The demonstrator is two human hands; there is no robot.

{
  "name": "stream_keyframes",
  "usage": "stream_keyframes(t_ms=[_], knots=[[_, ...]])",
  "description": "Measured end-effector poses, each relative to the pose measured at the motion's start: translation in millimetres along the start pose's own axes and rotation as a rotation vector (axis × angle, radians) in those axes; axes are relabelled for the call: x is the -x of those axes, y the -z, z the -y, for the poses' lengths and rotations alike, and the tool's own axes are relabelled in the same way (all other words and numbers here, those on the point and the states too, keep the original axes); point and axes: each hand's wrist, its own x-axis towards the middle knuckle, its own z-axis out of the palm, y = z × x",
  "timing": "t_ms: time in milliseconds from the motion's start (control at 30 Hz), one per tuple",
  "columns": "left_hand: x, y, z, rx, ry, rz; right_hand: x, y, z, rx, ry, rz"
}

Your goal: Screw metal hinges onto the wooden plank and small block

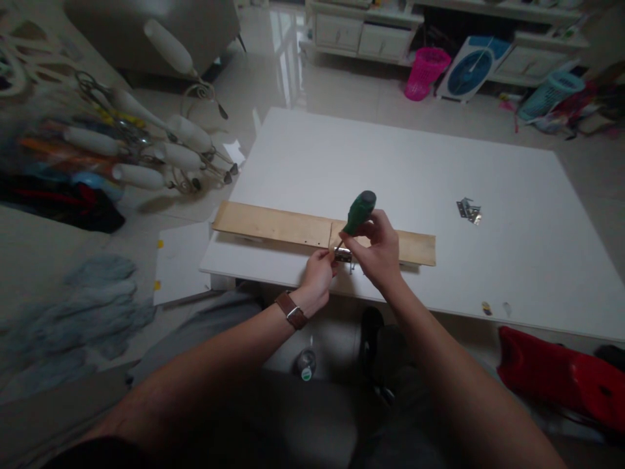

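Two wooden boards (273, 225) lie end to end along the near edge of a white table (390, 169). A small metal hinge (343, 255) sits at their joint. My right hand (378, 251) is closed round a green-handled screwdriver (360, 212), tilted with its tip down at the hinge. My left hand (318, 273), with a brown watch strap at the wrist, pinches the hinge and the screwdriver tip at the board's front edge.
Spare metal hinges (469, 210) lie on the table to the right. A red object (561, 378) rests at the lower right. A bottle (306, 362) stands on the floor under the table. A pink basket (426, 71) and a fan (471, 68) are at the far wall.
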Motion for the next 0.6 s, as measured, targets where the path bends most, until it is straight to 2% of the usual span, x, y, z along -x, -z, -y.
stream_keyframes(t_ms=[233,600], knots=[[-2.1,2.1,1.9,0.020,-0.003,0.034,-1.4,-2.8,-6.4,0.077,-0.032,-0.016],[2.6,-1.4,-3.3,0.039,0.015,0.020,0.3,-1.2,-4.7,0.156,-0.125,0.033]])
